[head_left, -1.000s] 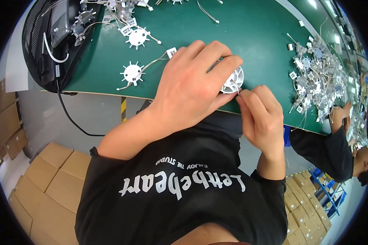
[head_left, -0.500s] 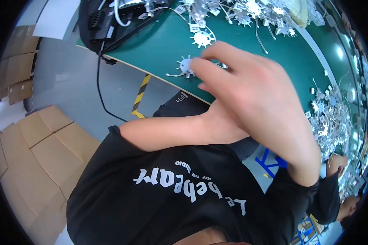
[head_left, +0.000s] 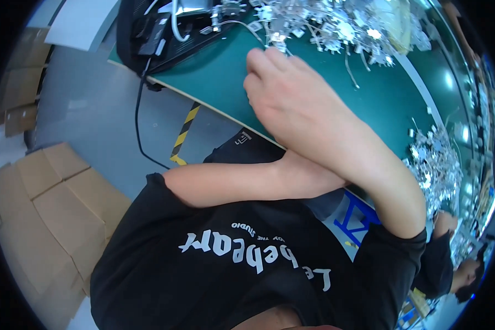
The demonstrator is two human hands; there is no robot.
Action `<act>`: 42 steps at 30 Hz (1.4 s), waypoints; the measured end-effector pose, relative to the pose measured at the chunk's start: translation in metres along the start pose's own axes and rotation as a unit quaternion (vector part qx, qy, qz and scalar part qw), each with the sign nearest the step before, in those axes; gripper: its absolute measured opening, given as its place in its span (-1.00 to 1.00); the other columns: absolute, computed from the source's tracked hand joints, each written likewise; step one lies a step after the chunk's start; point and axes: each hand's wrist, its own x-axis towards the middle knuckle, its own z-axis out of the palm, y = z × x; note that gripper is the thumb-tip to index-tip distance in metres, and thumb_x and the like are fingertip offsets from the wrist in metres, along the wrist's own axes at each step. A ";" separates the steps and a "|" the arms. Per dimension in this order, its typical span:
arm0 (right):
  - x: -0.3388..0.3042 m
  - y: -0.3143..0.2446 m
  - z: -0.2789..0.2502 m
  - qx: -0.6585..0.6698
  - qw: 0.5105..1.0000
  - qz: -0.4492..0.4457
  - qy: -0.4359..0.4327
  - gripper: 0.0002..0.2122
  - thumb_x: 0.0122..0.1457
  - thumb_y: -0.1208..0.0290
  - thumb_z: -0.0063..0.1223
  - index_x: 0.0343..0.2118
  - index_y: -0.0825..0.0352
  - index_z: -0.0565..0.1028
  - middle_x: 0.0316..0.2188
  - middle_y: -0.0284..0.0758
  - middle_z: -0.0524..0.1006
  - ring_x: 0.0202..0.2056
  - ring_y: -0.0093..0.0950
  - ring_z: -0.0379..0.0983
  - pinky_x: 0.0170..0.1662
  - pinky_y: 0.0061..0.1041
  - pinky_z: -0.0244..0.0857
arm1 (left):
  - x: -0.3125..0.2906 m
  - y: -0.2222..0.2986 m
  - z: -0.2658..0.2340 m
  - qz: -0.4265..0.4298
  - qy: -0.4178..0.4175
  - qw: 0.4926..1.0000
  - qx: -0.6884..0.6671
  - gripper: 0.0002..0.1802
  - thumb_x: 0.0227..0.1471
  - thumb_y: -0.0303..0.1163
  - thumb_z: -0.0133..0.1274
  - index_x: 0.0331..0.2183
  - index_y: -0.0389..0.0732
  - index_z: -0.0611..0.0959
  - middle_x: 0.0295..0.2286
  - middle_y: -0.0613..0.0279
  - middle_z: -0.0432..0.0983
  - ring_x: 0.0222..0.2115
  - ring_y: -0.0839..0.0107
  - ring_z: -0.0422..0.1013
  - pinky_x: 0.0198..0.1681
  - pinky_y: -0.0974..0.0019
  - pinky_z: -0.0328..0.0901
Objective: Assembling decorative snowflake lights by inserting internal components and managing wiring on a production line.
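Observation:
My right hand (head_left: pixel 283 96) is over the green tabletop, back up, its fingers curled under and closed. Whatever lies inside the fingers is hidden from view. Just beyond its knuckles is a bright silver metal piece (head_left: pixel 278 39) with a thin white cable, at the edge of a heap of similar parts (head_left: pixel 335 27). My left forearm (head_left: pixel 225 180) crosses in front of my body. The left hand (head_left: pixel 308 179) passes beneath my right forearm near the table edge, and its fingers are out of sight.
A black tray (head_left: pixel 165 47) holding a device and cables stands at the table's far left, with a black cord (head_left: pixel 138 121) hanging down. Another heap of silver parts (head_left: pixel 437 159) lies at right, near a co-worker's hand (head_left: pixel 444 223). Cardboard boxes (head_left: pixel 71 203) stand at left.
My right hand has moved left and away from me, and its fingers have curled in. The spiked silver disc at its fingertips is no longer visible. The view has shifted slightly.

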 end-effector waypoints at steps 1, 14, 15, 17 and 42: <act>-0.006 0.004 -0.003 0.014 0.999 0.013 0.048 -0.88 0.12 0.54 0.28 -0.30 0.42 0.57 -0.14 -0.20 0.49 -0.07 -0.32 0.49 -0.05 -0.43 0.40 | 0.002 0.000 0.001 0.062 0.029 0.988 0.139 -0.66 0.24 -0.21 0.22 -0.03 -0.18 0.64 -0.15 0.12 0.54 -0.11 0.21 0.46 -0.03 0.11 0.35; -0.097 0.001 -0.107 0.445 0.756 0.281 0.390 -0.87 0.50 0.43 -0.06 -0.18 0.39 0.42 -0.27 -0.27 0.55 -0.35 -0.62 0.45 -0.37 -0.72 0.24 | 0.037 0.029 -0.068 0.297 0.182 0.909 0.227 0.02 -0.38 0.09 0.70 0.04 -0.18 0.56 0.04 0.04 0.41 -0.03 0.07 0.46 -0.06 0.07 0.42; -0.096 -0.004 -0.109 0.487 0.715 0.298 0.403 -0.88 0.49 0.44 -0.06 -0.18 0.40 0.42 -0.33 -0.19 0.60 -0.45 -0.61 0.47 -0.45 -0.69 0.26 | 0.056 0.029 -0.073 0.305 0.172 0.931 0.099 0.12 -0.40 0.14 0.70 0.09 -0.21 0.50 0.05 0.06 0.39 0.03 0.02 0.46 0.03 0.02 0.42; -0.103 -0.005 -0.110 0.527 0.671 0.314 0.418 -0.88 0.47 0.45 -0.05 -0.18 0.40 0.42 -0.38 -0.11 0.64 -0.55 -0.60 0.49 -0.53 -0.66 0.28 | 0.072 0.038 -0.071 0.307 0.156 0.938 -0.032 0.22 -0.41 0.19 0.69 0.14 -0.23 0.43 0.07 0.07 0.37 0.08 -0.03 0.46 0.12 -0.04 0.43; -0.190 -0.044 -0.045 0.062 0.931 0.136 0.334 -0.62 -0.03 0.34 0.58 -0.20 0.39 0.66 -0.14 -0.02 0.65 -0.13 -0.22 0.60 -0.14 -0.35 0.50 | 0.043 0.056 -0.060 -0.238 -0.119 0.887 -0.376 -0.13 -0.07 -0.66 0.51 0.26 -0.43 0.48 -0.21 0.07 0.74 -0.11 0.37 0.65 0.01 0.27 0.56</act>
